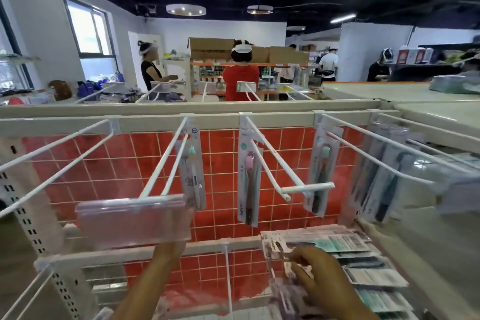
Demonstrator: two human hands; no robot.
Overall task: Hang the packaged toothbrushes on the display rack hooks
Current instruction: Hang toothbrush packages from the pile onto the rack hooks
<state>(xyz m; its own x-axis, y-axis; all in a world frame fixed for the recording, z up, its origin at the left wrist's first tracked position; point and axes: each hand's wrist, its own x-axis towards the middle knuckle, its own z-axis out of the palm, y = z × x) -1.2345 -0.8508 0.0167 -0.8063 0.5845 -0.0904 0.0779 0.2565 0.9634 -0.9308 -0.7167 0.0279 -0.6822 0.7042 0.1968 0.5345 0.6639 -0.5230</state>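
Note:
A white display rack [78, 122] carries long wire hooks. One packaged toothbrush [193, 164] hangs on the second hook [166, 164]. Another package [248, 177] hangs at the third hook [272, 161], and one more package [322, 171] further right. Several dark packages [376, 177] hang at the far right. A pile of packaged toothbrushes [350, 244] lies on the lower right. My right hand [317, 278] grips a clear package [279, 283] at the pile's left edge. My left hand [168, 249] reaches up behind a translucent price-tag holder [135, 221], its fingers hidden.
The leftmost hook [65, 148] is bare. A lower rail [155, 249] with a short hook [228, 275] crosses below. Cream shelf boards [428, 254] stand at the right. Red tiled floor [117, 164] shows through the rack. Several people work at shelves beyond.

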